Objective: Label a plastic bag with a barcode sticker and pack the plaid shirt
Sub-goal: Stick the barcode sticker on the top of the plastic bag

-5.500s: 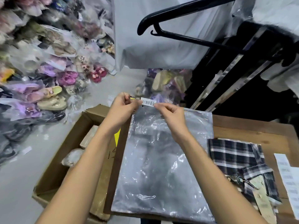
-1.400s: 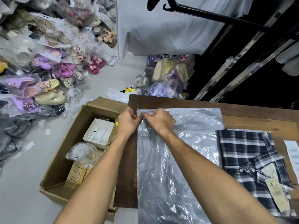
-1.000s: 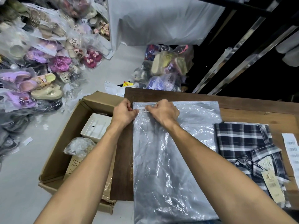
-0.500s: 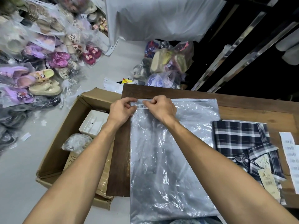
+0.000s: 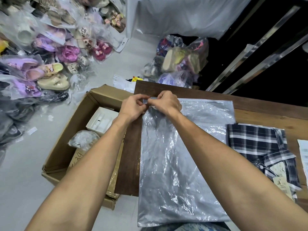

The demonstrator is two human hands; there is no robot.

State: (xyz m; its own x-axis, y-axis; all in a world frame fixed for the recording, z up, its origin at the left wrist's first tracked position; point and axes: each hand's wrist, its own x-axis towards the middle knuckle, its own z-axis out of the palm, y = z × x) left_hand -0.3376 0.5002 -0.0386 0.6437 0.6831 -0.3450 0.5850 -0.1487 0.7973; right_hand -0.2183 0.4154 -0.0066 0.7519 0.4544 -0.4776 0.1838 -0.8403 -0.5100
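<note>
A clear plastic bag [image 5: 180,164] lies flat on the wooden table [image 5: 260,112], its near end hanging over the table's front edge. At the bag's far left corner, my left hand [image 5: 133,105] and my right hand [image 5: 166,102] meet, both pinching the corner's edge. The barcode sticker is hidden under my fingers. The folded dark plaid shirt [image 5: 260,147] with a paper tag [image 5: 281,185] rests on the table to the right of the bag.
An open cardboard box [image 5: 66,147] on the floor at the table's left holds a white box [image 5: 101,120] and a bagged item. A sheet of barcode stickers [image 5: 304,154] lies at the far right. Bagged shoes are piled on the floor at left and behind the table.
The sticker went from held above the bag to pressed on its far left corner. Now both hands pinch that corner and cover the sticker, which showed half a second ago.
</note>
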